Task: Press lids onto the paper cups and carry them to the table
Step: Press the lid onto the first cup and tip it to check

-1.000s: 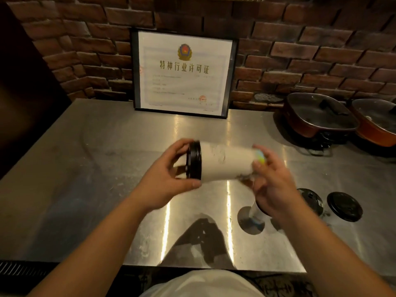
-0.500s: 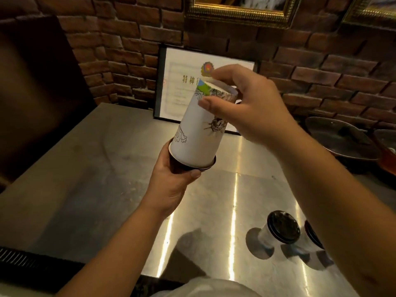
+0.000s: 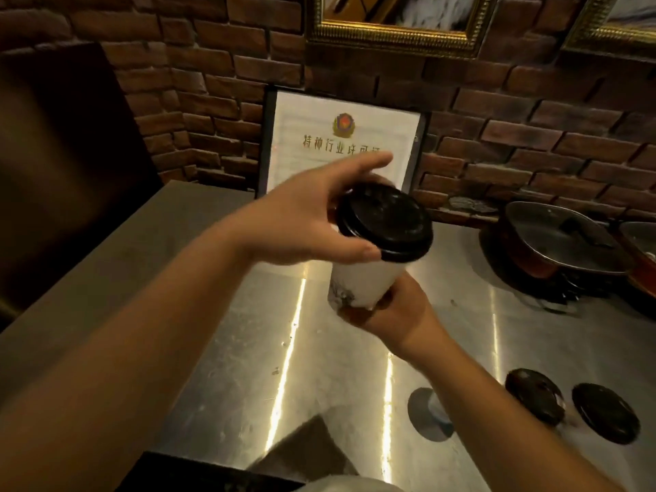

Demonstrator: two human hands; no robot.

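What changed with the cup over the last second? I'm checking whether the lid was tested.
The paper cup went from sideways, to upside down, to upright, lid on top. The left hand kept its hold at the lid; the right hand kept the base. The two other lidded cups stayed on the counter.

White paper cup [image 3: 365, 284] with a dark printed drawing near its base, capped by a black lid [image 3: 385, 221]. Grey steel worktop [image 3: 213, 349] streaked with pale light reflections. Red-brown brick wall [image 3: 532, 129]. White certificate [image 3: 340, 143] with gold lettering, black frame. Two black lids [image 3: 534, 395] at right. Gilt picture frame [image 3: 394, 40] above.
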